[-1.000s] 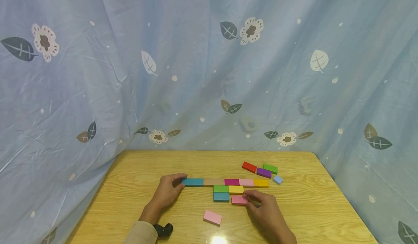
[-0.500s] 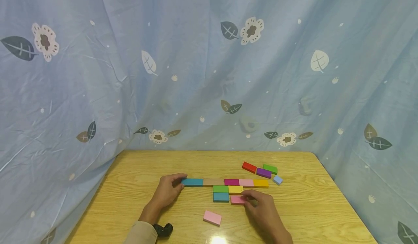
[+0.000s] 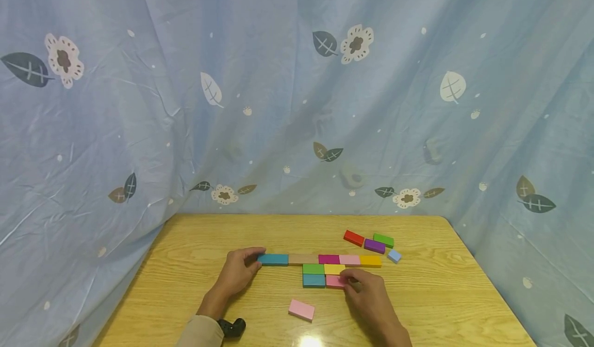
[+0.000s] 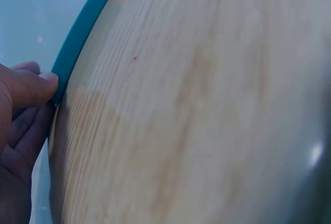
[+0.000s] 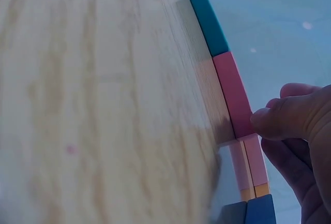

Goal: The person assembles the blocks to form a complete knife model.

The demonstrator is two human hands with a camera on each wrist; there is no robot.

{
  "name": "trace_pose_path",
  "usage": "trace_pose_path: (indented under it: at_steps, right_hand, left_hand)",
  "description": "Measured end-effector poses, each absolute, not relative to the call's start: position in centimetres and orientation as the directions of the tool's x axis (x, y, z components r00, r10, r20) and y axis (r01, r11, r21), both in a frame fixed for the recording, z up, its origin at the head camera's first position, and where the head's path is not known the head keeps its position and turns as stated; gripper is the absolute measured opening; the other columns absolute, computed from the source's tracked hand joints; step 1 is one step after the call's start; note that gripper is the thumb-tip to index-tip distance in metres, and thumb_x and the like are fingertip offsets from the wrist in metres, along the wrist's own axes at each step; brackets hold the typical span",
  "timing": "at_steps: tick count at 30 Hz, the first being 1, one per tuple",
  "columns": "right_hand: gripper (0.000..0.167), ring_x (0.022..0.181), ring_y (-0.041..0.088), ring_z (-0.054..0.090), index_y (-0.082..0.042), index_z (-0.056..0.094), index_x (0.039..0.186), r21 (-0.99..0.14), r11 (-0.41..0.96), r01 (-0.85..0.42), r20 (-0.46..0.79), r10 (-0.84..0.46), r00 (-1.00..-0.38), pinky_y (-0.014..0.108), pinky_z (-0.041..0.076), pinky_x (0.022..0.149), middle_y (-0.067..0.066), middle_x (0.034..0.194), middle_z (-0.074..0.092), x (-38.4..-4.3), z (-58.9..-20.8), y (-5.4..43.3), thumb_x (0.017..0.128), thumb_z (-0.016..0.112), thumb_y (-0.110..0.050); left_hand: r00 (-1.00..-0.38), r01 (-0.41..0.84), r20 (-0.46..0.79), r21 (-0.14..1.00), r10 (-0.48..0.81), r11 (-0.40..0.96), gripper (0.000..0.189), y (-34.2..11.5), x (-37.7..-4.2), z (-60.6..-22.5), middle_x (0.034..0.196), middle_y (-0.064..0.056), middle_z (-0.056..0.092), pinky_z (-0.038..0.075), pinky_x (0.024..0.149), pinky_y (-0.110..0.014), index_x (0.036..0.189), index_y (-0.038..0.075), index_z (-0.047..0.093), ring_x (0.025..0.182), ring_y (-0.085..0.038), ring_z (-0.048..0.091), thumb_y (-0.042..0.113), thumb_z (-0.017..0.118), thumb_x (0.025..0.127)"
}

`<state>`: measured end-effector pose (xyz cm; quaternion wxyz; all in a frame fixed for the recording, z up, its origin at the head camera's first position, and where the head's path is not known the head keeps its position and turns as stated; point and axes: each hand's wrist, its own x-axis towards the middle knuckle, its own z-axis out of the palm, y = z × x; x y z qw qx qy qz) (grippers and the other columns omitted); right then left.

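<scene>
My left hand (image 3: 236,274) pinches the left end of a long teal-blue block (image 3: 274,260), which begins a straight row on the table. In the left wrist view the thumb (image 4: 39,88) lies on that block's near end. Between finger and thumb, my right hand (image 3: 369,293) grips the right end of a dark pink block (image 3: 334,282). This pink block lies end to end with a shorter blue block (image 3: 314,281) on its left. Behind them are a green block (image 3: 313,268) and a yellow block (image 3: 334,269), partly covered by the right fingers.
The row continues with tan (image 3: 303,259), magenta (image 3: 329,259), pink (image 3: 350,260) and orange (image 3: 370,261) blocks. Loose red (image 3: 354,237), purple (image 3: 374,246), green (image 3: 383,240) and light blue (image 3: 394,255) blocks lie behind right. A pale pink block (image 3: 301,310) lies in front.
My right hand has slid the dark pink block left, closing the gap to the short blue block. The left hand has stayed at the row's left end.
</scene>
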<state>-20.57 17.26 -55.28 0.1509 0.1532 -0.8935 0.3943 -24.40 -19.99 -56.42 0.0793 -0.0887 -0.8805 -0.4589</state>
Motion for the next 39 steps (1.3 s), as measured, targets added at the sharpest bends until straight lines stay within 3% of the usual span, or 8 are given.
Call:
trace_pose_path:
  at_steps: [30, 35, 39]
  right_hand:
    - [0.035, 0.096, 0.011, 0.078, -0.018, 0.082, 0.099, -0.65, 0.637, -0.414, 0.385, -0.194, -0.902, 0.034, 0.069, 0.091, -0.012, 0.094, 0.081, -21.0, -55.0, 17.3, 0.082, 0.087, 0.012]
    - [0.033, 0.095, 0.014, 0.081, -0.015, 0.084, 0.104, -0.759, 0.549, -0.349, 0.341, -0.122, -0.932, 0.03, 0.068, 0.092, -0.006, 0.101, 0.084, -20.4, -54.7, 17.2, 0.083, 0.089, 0.009]
    - [0.027, 0.099, 0.016, 0.082, -0.011, 0.084, 0.11, -0.883, 0.397, -0.251, 0.243, -0.071, -0.967, 0.021, 0.066, 0.091, 0.003, 0.11, 0.083, -19.4, -54.2, 16.7, 0.086, 0.091, 0.001]
  left_hand:
    - [-0.963, 0.26, 0.248, 0.775, 0.101, 0.576, 0.041, -20.0, -24.3, -56.5, 0.133, -0.008, 0.079, 0.06, 0.111, -0.053, 0.134, 0.008, 0.078, 0.132, -0.035, 0.071, -0.005, 0.08, 0.096]
    - [-0.962, 0.264, 0.254, 0.773, 0.1, 0.576, 0.041, -19.9, -24.3, -56.5, 0.133, -0.009, 0.079, 0.061, 0.11, -0.052, 0.134, 0.008, 0.078, 0.131, -0.036, 0.072, -0.005, 0.079, 0.096]
    - [-0.966, 0.25, 0.241, 0.779, 0.095, 0.574, 0.041, -20.0, -24.2, -56.4, 0.134, -0.008, 0.079, 0.06, 0.111, -0.051, 0.134, 0.009, 0.079, 0.132, -0.035, 0.071, -0.005, 0.08, 0.096]
